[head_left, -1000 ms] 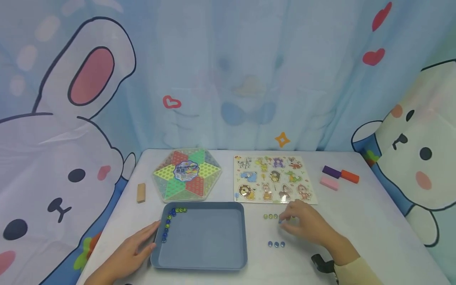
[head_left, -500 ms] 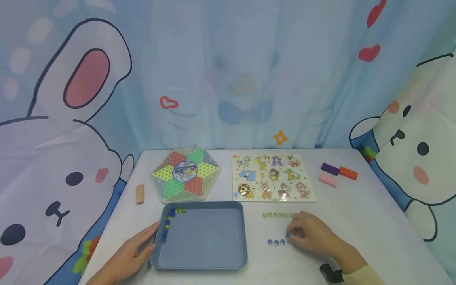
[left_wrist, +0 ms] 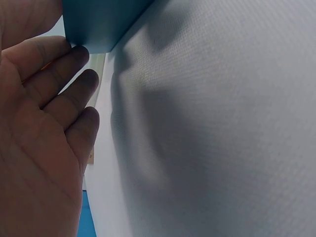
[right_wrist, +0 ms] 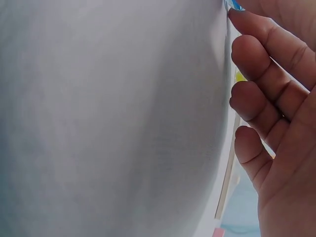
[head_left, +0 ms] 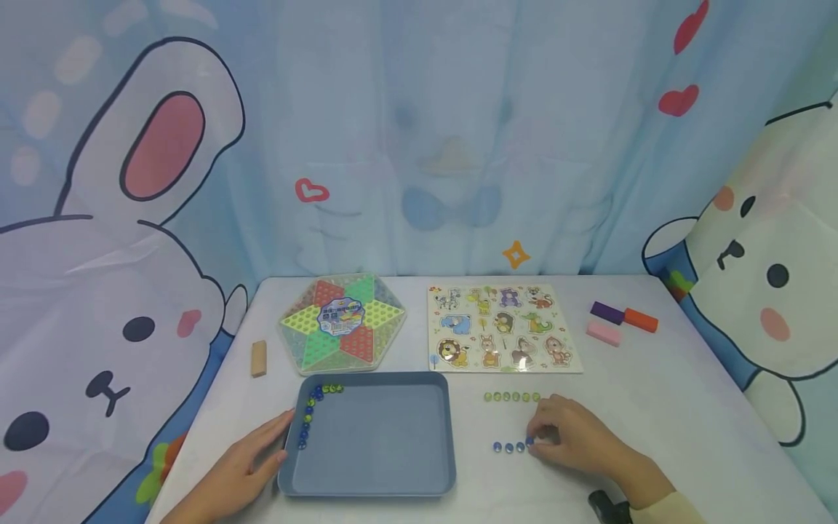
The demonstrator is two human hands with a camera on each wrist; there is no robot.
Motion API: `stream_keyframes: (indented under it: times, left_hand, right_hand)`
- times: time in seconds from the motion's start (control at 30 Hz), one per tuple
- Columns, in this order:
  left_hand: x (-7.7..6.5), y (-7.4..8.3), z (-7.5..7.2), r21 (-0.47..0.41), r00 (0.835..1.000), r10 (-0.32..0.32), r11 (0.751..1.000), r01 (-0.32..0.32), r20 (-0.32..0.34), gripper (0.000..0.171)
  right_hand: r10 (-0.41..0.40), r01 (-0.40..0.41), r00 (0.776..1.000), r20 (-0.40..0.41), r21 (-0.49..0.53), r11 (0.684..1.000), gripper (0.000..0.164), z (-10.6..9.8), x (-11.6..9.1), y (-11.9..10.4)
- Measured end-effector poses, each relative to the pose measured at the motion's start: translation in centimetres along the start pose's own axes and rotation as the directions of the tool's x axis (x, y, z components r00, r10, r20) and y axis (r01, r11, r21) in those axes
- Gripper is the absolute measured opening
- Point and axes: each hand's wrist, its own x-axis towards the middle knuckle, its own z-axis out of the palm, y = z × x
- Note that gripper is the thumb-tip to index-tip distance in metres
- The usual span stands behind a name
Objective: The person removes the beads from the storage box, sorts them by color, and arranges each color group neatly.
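Observation:
My right hand [head_left: 576, 437] pinches a blue marble [head_left: 529, 442] between thumb and index finger, at the right end of a short row of blue marbles [head_left: 509, 448] on the white table. In the right wrist view a bit of the blue marble [right_wrist: 236, 5] shows at the fingertips, the other fingers loosely bent. Behind that row runs a line of several yellow-green marbles [head_left: 507, 397]. A blue-grey tray [head_left: 366, 486] holds blue and yellow-green marbles [head_left: 308, 418] along its left side and back left corner. With fairly straight fingers, my left hand [head_left: 238, 466] rests against the tray's left wall.
Behind the tray lies a hexagonal Chinese checkers board [head_left: 321, 346]. An animal puzzle board [head_left: 484, 342] lies to its right. Purple, orange and pink blocks [head_left: 604, 333] sit at the back right, a wooden block [head_left: 258, 358] at the left. A printed curtain [head_left: 458, 145] hangs behind.
My right hand has moved from the yellow-green row toward the front, carrying a blue marble to the end of the blue row. The left hand stays at the tray.

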Motion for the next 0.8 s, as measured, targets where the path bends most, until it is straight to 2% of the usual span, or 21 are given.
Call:
stream_keyframes:
  times: [0.1, 0.37, 0.47, 0.57, 0.67, 0.8]
  left_hand:
    - [0.0, -0.1, 0.0, 0.014, 1.000, 0.002, 1.000, -0.002, -0.014, 0.058]
    - [0.0, 0.0, 0.0, 0.001, 1.000, -0.011, 1.000, 0.011, 0.006, 0.060]
    - [0.0, -0.2, 0.0, 0.011, 1.000, 0.009, 1.000, -0.009, -0.011, 0.058]
    - [0.0, -0.1, 0.0, 0.015, 0.999, 0.030, 0.999, -0.029, -0.023, 0.057]
    - [0.0, -0.1, 0.0, 0.016, 0.999, 0.044, 0.999, -0.043, -0.032, 0.057]
    - [0.0, 0.0, 0.1, 0.012, 0.998, 0.049, 0.999, -0.048, -0.043, 0.057]
  right_hand:
    - [0.000, 0.000, 1.000, -0.005, -0.008, 1.000, 0.016, 0.1, 0.0, 0.1]
    - [-0.001, 0.001, 1.000, 0.006, 0.006, 1.000, 0.016, 0.1, 0.0, 0.3]
    - [0.015, -0.015, 1.000, -0.007, 0.015, 1.000, 0.017, -0.7, 0.1, 0.6]
    - [0.021, -0.020, 0.998, -0.057, 0.026, 0.999, 0.019, -2.0, 0.4, 0.8]
    - [-0.017, 0.023, 0.991, -0.136, 0.040, 0.999, 0.019, -3.0, 1.0, 0.7]
    - [-0.146, 0.160, 0.963, -0.224, 0.043, 0.986, 0.020, -3.4, 2.7, -0.5]
